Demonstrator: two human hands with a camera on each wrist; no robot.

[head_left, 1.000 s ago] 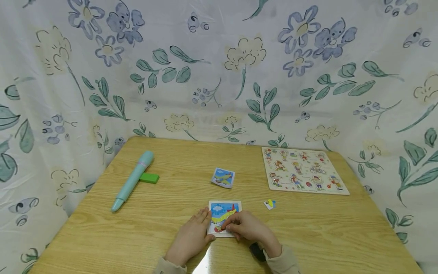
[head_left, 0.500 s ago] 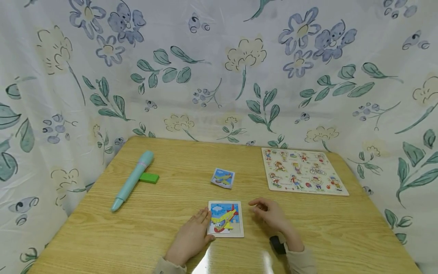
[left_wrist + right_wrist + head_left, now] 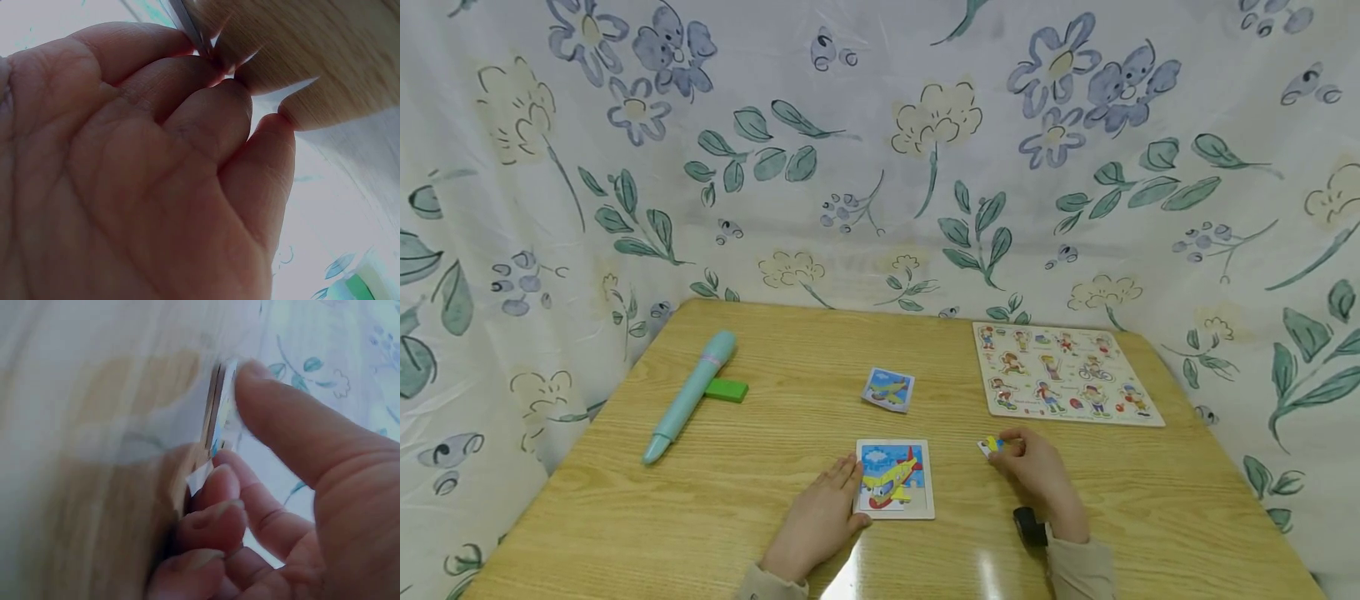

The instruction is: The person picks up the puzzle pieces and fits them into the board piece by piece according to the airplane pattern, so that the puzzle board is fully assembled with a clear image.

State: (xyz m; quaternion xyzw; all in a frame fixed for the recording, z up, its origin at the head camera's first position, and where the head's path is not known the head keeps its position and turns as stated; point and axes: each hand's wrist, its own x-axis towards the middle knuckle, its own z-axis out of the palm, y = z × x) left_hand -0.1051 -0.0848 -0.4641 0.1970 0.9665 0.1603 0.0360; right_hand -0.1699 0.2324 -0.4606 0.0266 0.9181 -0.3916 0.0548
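Observation:
My left hand point(image 3: 820, 515) lies against the left edge of a small framed jigsaw puzzle point(image 3: 892, 481), fingers along its side and thumb at its lower corner. The puzzle shows a yellow and red aeroplane on blue, with a pale part at the lower right. In the left wrist view, the fingertips of the left hand point(image 3: 181, 144) meet the wooden surface. To the right of the puzzle, my right hand point(image 3: 1037, 467) pinches a loose puzzle piece point(image 3: 989, 447) of yellow, blue and white between thumb and forefinger. The right wrist view shows that piece point(image 3: 220, 409) nearly edge-on, low over the table.
A small aeroplane picture card point(image 3: 889, 390) lies beyond the puzzle. Farther right is a wooden board of figure pieces point(image 3: 1067, 375). On the left, a teal tube point(image 3: 692, 396) lies next to a green block point(image 3: 727, 390). Floral curtain point(image 3: 880, 167) surrounds the table.
My right hand has left the puzzle, moved right and taken hold of the loose piece. A yellow part now shows at the puzzle's lower middle. The left hand has stayed put.

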